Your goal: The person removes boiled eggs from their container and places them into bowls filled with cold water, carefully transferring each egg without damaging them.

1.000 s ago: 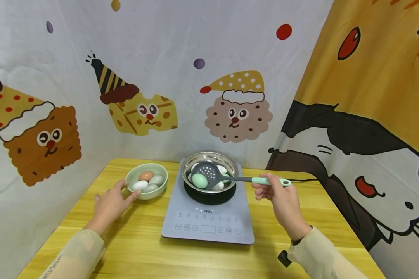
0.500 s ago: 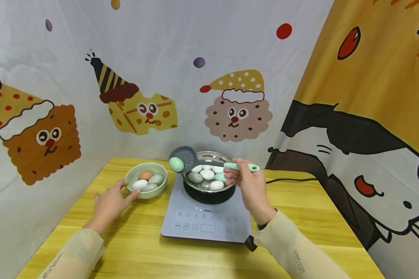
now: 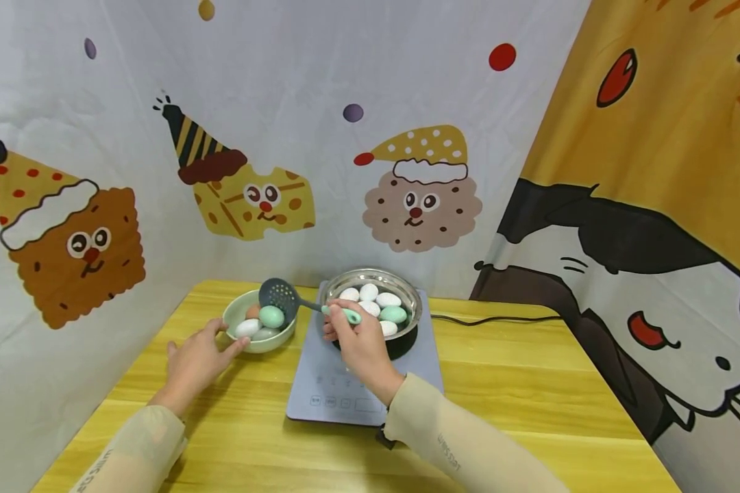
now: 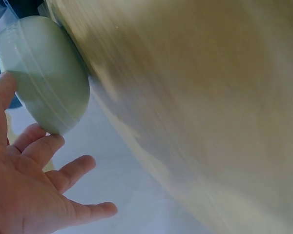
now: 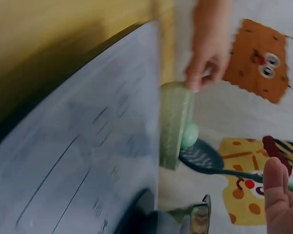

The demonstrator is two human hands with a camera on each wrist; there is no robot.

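Observation:
My right hand (image 3: 360, 342) grips the mint-green handle of a dark grey slotted skimmer (image 3: 277, 296). Its perforated head is tilted over the pale green bowl (image 3: 259, 348), with a mint-green egg (image 3: 272, 316) at its lower edge. Below and beside it in the bowl lie a white egg (image 3: 247, 329), a brown egg (image 3: 253, 311) partly covered, and a greyish egg (image 3: 264, 334). My left hand (image 3: 197, 359) holds the bowl's left side; in the left wrist view the thumb is at the rim, two fingertips touch the wall (image 4: 44, 73), and the other fingers stand spread.
A steel pot (image 3: 414, 301) with several white eggs and a mint-green egg (image 3: 393, 314) stands on a lilac induction cooker (image 3: 428, 363). The cooker's black cord (image 3: 499, 319) runs right across the wooden table (image 3: 518, 397). A printed cloth (image 3: 321, 61) hangs behind.
My right hand has carried the skimmer with the mint-green egg leftward from over the pot to the bowl, tipping its head there. My left hand has stayed on the bowl.

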